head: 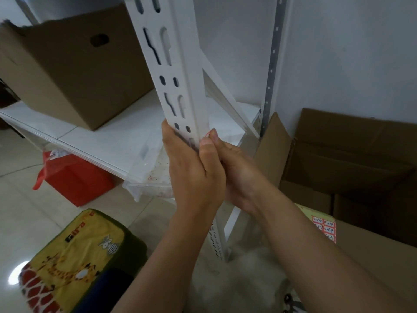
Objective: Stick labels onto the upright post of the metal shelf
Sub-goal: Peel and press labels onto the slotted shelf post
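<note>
Partly hidden, both hands (209, 168) grip the post (178, 86), covering any label.

White wall (349, 53), glossy pale tiled floor (27, 211), cardboard boxes (74, 71).
</note>
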The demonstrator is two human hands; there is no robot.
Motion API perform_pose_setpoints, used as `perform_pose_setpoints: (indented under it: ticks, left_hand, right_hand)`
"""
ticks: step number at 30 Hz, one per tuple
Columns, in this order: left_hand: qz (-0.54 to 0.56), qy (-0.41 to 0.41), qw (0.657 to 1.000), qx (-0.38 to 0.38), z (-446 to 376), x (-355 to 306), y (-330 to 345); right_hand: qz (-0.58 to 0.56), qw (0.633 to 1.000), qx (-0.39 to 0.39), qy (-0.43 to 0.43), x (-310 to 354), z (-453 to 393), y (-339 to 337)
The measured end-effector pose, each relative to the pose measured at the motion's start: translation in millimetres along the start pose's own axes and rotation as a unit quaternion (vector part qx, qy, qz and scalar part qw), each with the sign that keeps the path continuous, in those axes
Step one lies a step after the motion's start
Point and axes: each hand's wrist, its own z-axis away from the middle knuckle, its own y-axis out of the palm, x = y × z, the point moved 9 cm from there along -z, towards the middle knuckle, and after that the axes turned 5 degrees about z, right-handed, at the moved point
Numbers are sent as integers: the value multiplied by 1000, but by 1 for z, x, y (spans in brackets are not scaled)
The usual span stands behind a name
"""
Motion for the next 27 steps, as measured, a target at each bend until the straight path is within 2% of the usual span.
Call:
perform_pose_setpoints:
  ticks: [8, 16, 24, 27]
  left_hand:
    - [-5, -26, 999, -22, 2, -5, 0]
    - [65, -50, 996, -24, 0, -2, 2]
    - [178, -13, 982, 68, 0, 7, 3]
    - [206, -20, 975, 78, 0, 12, 3]
  right_hand:
    - [10, 1000, -13, 4, 1, 2, -1]
    - [31, 999, -36, 0, 5, 6, 0]
    - [163, 981, -97, -42, 16, 12, -5]
    - [168, 979, -96, -69, 22, 14, 2]
